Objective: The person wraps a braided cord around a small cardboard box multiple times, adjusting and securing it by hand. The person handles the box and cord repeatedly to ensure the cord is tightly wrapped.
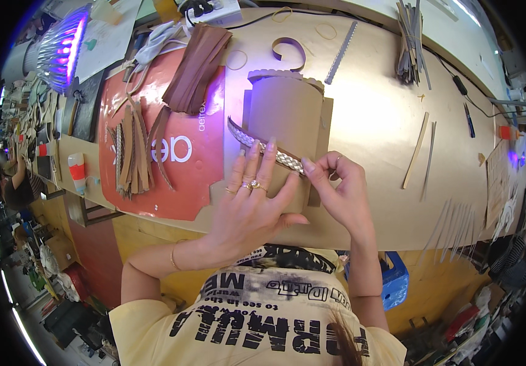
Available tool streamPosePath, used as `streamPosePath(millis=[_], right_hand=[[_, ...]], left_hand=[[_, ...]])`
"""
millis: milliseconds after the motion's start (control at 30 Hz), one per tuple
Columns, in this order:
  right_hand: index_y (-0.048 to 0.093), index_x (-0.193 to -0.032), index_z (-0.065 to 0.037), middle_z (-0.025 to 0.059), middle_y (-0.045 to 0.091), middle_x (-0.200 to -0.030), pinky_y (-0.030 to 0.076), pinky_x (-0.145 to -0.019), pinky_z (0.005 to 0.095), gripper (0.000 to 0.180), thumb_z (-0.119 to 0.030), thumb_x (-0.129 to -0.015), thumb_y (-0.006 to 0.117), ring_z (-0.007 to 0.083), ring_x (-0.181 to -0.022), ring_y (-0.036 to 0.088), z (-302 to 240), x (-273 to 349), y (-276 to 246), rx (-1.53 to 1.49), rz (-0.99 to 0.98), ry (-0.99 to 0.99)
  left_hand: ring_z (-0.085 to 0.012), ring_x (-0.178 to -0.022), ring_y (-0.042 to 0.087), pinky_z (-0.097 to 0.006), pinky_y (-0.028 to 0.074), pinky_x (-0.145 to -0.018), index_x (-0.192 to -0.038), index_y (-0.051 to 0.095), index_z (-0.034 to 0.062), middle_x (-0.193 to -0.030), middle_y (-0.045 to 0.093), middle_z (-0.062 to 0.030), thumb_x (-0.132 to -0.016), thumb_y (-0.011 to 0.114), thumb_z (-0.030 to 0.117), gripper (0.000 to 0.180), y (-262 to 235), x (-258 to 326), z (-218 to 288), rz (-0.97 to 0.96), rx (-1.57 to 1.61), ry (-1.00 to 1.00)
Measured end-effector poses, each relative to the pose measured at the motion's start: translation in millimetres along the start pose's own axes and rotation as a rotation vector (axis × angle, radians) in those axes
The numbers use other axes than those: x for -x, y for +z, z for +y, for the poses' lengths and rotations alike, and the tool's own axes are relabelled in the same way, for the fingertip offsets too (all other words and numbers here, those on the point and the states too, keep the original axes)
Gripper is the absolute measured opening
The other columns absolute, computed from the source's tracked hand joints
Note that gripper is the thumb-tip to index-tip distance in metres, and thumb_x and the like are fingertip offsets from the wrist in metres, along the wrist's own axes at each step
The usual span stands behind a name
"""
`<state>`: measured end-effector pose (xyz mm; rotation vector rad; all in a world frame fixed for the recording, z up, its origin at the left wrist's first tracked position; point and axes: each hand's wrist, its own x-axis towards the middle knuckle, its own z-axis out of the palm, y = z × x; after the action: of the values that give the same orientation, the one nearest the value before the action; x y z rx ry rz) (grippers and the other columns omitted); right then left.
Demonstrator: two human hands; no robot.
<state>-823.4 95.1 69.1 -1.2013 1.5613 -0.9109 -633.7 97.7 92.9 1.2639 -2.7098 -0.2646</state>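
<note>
A brown strap with a silvery-white braid along its face lies slantwise across a rounded form covered in brown card. My left hand rests on the form with fingers spread, their tips pressing on the strap. At the strap's lower right end, my right hand pinches it between thumb and curled fingers. The strap's upper left end sticks out past my left fingertips, bent slightly upward. Part of the form's near side is hidden under my hands.
Brown strips and a stack of wider brown pieces lie on a red sheet at left. A lit lamp stands far left. A curled strip, a bundle of thin strips and a pen lie beyond and right.
</note>
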Motion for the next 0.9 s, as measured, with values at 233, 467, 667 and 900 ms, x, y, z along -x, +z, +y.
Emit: streamPosePath(millis=[233,467,667,900], right_hand=[[0.063,-0.076,0.005,0.0051,0.059,-0.063,0.042,-0.056,0.0264,0.026,-0.017,-0.089,0.069,0.0093,-0.061,0.050,-30,1,-4,0.269,0.006,-0.035],[0.065,-0.077,0.002,0.0057,0.060,-0.065,0.041,-0.051,0.0291,0.029,-0.024,-0.091,0.067,0.0118,-0.054,0.053,-22,-2,-6,0.153,-0.058,0.066],[0.065,-0.082,0.001,-0.0037,0.055,-0.067,0.037,-0.055,0.0235,0.030,-0.025,-0.097,0.063,0.0053,-0.061,0.045,1,-9,-9,-0.202,-0.197,0.172],[0.064,-0.083,-0.002,-0.0032,0.057,-0.073,0.040,-0.069,0.0236,0.030,-0.027,-0.098,0.060,0.0060,-0.071,0.049,11,-8,-8,-0.263,-0.244,0.198]], left_hand=[[-0.0496,-0.137,0.032,-0.053,0.023,-0.115,-0.127,0.058,0.0128,-0.148,0.030,-0.0354,-0.083,0.059,0.060,0.064,-2,-3,1,0.036,0.093,-0.035],[-0.0537,-0.139,0.023,-0.056,0.018,-0.116,-0.126,0.058,0.0109,-0.149,0.021,-0.0398,-0.085,0.059,0.058,0.062,-3,-3,-2,0.072,0.221,-0.054],[-0.0566,-0.140,0.016,-0.062,0.017,-0.113,-0.125,0.062,0.0143,-0.150,0.015,-0.0405,-0.082,0.064,0.057,0.061,1,-3,-5,0.092,0.273,-0.054],[-0.0552,-0.142,0.011,-0.062,0.017,-0.112,-0.127,0.063,0.0172,-0.153,0.009,-0.0384,-0.082,0.067,0.053,0.058,2,2,-5,0.092,0.334,-0.088]])
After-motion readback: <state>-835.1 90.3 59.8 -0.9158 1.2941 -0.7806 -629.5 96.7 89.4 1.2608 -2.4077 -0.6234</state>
